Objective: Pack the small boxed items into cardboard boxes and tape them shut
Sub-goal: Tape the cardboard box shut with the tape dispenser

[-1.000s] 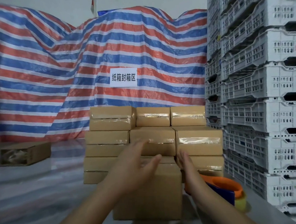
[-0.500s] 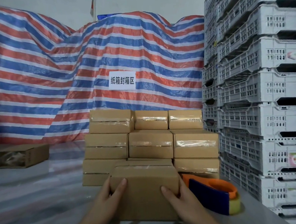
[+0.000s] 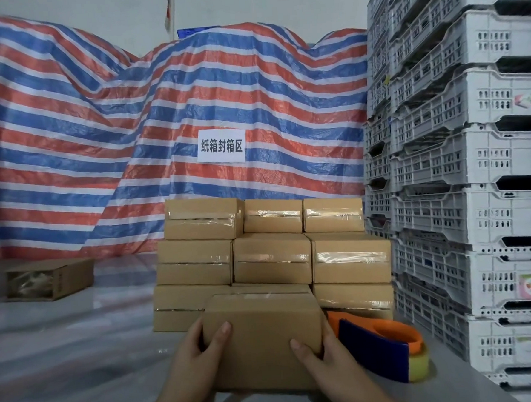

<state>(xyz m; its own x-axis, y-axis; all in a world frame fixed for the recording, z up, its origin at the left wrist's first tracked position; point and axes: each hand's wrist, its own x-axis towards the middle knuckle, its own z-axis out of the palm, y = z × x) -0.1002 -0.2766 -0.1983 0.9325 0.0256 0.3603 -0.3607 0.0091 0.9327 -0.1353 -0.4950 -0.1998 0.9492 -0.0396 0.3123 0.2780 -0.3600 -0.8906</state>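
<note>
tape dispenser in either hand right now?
No: both the left hand and right hand grip the cardboard box, while the tape dispenser sits on the table beside it.

Single head-worn view, looking forward and slightly down, close over table [image 3: 80,352], facing tarpaulin [image 3: 98,133] backdrop

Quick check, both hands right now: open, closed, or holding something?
Left hand: grips the left side of the cardboard box, thumb on its near face.
Right hand: grips the box's right side, thumb on its near face.
</note>
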